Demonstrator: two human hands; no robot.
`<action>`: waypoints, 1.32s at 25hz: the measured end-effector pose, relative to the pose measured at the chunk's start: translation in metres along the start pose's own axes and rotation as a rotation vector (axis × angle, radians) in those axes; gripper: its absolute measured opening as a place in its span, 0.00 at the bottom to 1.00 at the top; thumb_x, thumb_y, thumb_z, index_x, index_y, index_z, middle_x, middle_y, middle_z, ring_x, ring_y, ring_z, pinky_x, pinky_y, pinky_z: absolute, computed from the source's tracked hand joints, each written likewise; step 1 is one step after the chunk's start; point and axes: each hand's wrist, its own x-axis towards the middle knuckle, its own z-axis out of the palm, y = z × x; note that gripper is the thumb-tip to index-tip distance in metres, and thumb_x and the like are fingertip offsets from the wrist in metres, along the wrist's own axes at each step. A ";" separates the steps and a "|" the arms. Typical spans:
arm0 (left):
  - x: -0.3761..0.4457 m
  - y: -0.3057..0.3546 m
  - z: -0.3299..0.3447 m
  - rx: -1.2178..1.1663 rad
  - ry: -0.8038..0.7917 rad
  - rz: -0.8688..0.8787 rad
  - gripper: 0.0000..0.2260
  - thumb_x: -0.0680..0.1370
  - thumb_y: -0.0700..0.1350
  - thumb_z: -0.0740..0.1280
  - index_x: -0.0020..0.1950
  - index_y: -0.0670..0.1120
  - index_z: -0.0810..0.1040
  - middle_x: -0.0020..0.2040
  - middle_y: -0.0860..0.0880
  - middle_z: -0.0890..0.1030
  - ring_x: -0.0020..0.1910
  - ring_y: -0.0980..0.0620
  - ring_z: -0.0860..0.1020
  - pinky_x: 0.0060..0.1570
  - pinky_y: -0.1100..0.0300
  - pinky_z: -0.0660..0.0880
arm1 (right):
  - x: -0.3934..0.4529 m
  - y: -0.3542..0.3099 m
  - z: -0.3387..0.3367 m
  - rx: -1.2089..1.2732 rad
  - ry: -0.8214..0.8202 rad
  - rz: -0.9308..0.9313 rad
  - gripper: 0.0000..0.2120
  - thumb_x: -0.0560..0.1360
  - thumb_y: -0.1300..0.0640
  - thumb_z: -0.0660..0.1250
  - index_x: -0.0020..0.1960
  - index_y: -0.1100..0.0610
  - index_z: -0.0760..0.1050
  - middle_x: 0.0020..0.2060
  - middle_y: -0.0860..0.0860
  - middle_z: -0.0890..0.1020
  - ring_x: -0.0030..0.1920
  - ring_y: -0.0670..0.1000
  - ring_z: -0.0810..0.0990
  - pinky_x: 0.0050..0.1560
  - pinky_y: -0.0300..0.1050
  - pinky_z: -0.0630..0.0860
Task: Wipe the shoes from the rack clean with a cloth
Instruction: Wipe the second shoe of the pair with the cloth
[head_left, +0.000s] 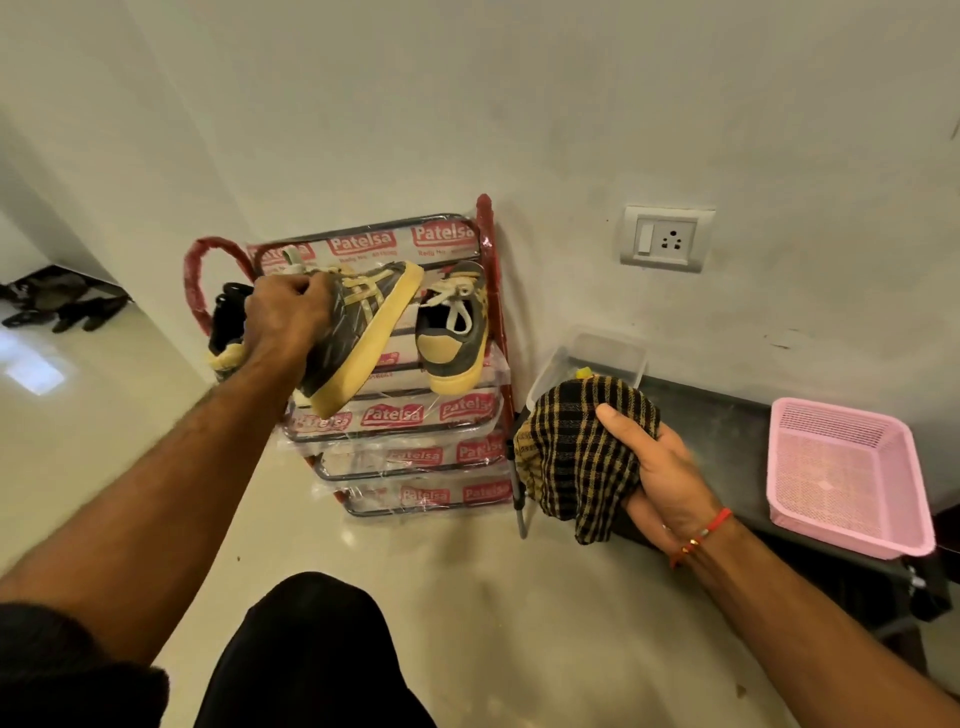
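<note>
Holding one grey sneaker (358, 332) up off the rack (415, 415) in my left hand (283, 317), I have it tipped on its side, its yellow sole turned out to the right. To do this step well, I judge I should bring shoe and cloth (576, 457) together in front of me, keep the shoe steady by the collar, and rub along the sole edge and the striped side in long strokes, turning it as I go so no face is missed. A fresh fold of cloth for each side would help.

My left fingers curl tight over the top of the shoe near the laces. My right hand (660, 467) grips the bunched checked cloth, thumb on top, fingers wrapped beneath; it hangs well apart from the shoe, over by the clear plastic tub (597, 358). The matching sneaker (457, 332) sits on the rack's upper shelf, heel toward me, not yet picked up. Another dark shoe (228, 322) shows behind my left hand.
</note>
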 end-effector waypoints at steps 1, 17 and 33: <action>-0.009 0.005 -0.013 -0.032 -0.014 -0.002 0.09 0.80 0.56 0.66 0.48 0.53 0.82 0.46 0.48 0.85 0.45 0.48 0.85 0.49 0.45 0.84 | -0.002 0.000 0.001 0.013 -0.002 0.002 0.13 0.79 0.59 0.65 0.62 0.62 0.78 0.55 0.61 0.84 0.56 0.59 0.84 0.48 0.51 0.83; -0.189 -0.001 0.078 -0.387 -0.605 0.148 0.11 0.81 0.52 0.68 0.48 0.47 0.87 0.42 0.49 0.87 0.42 0.51 0.85 0.44 0.54 0.81 | -0.021 -0.050 -0.059 0.156 0.221 -0.379 0.29 0.75 0.51 0.70 0.72 0.63 0.70 0.68 0.63 0.75 0.65 0.64 0.76 0.59 0.59 0.76; -0.193 -0.030 0.140 -0.426 -0.731 -0.032 0.13 0.81 0.49 0.70 0.44 0.41 0.87 0.40 0.42 0.86 0.40 0.46 0.84 0.47 0.53 0.80 | -0.032 0.059 -0.040 -1.628 -0.160 -0.734 0.26 0.79 0.45 0.61 0.72 0.58 0.70 0.70 0.58 0.68 0.66 0.59 0.70 0.67 0.55 0.71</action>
